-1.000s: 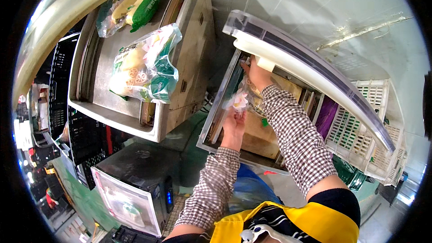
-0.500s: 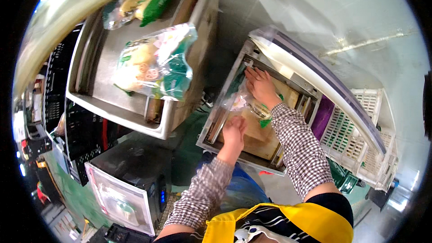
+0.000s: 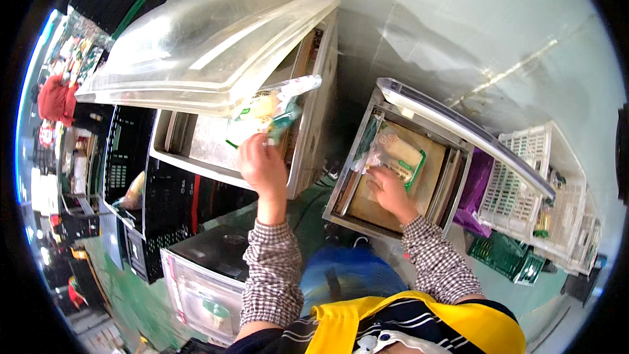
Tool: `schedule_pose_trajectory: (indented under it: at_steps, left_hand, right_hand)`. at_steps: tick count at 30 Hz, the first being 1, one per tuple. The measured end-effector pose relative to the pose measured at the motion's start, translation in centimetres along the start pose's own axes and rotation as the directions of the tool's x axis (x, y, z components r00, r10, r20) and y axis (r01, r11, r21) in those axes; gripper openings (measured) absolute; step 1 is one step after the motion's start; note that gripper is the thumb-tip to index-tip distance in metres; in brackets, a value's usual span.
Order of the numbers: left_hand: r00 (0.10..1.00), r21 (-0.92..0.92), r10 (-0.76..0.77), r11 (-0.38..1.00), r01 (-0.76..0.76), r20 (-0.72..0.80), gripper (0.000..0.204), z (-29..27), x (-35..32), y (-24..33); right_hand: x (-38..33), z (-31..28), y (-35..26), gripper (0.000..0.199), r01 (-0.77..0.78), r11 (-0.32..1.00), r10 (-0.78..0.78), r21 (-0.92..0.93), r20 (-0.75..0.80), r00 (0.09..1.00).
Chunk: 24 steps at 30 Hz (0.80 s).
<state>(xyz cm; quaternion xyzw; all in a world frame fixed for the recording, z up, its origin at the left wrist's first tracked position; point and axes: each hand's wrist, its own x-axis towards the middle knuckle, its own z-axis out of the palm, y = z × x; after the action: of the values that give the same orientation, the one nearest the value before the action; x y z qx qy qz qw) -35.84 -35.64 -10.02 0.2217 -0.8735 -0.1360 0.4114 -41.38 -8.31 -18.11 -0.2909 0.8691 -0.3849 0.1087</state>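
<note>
At the left, a clear plastic bag of pale food with green print (image 3: 262, 106) stands tilted at the front of an open metal-lined chamber (image 3: 203, 141). My left hand (image 3: 262, 167) is closed at its lower edge, fingertips pinching the plastic. Inside the smaller chamber machine (image 3: 347, 213) at the right lies a similar bag with pale food (image 3: 398, 156), its clear end toward the left wall. Over that bag's near left corner is my right hand (image 3: 391, 191), its thumb and fingers closed on the film. The fingertips are partly hidden.
A domed clear lid (image 3: 196, 52) is raised over the left chamber, and a curved lid (image 3: 468, 128) stands up behind the right one. White crates (image 3: 517, 180) and a purple item (image 3: 473, 190) are farther right. Black crates (image 3: 131, 151) stand left; a clear-fronted box (image 3: 203, 295) sits near.
My left hand has moved from the right chamber to the bag at the left, which is now tilted up. My right hand has drawn back toward the near side. The left lid sits lower in view.
</note>
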Motion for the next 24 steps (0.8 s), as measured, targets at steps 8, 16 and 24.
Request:
schedule_pose_trajectory:
  at_steps: [8,16,24]
  left_hand:
    - [0.937,-0.222,-0.130,0.973,0.058,-0.325,0.011,-7.4,6.8,-6.4]
    - [0.922,-0.442,0.235,0.823,-0.357,-0.307,0.010,-18.2,6.0,6.1]
    - [0.814,-0.749,0.226,0.572,0.335,0.536,0.009,-14.2,-1.4,12.0]
  right_hand:
    - [-5.7,-1.2,-6.3,0.024,-0.076,0.989,0.063,0.128,0.106,0.992]
    - [-4.3,-4.7,-16.7,0.041,0.145,0.842,-0.080,0.519,-0.146,0.986]
    - [-13.9,-5.2,-15.0,0.032,0.002,0.468,0.424,0.884,-0.226,0.877]
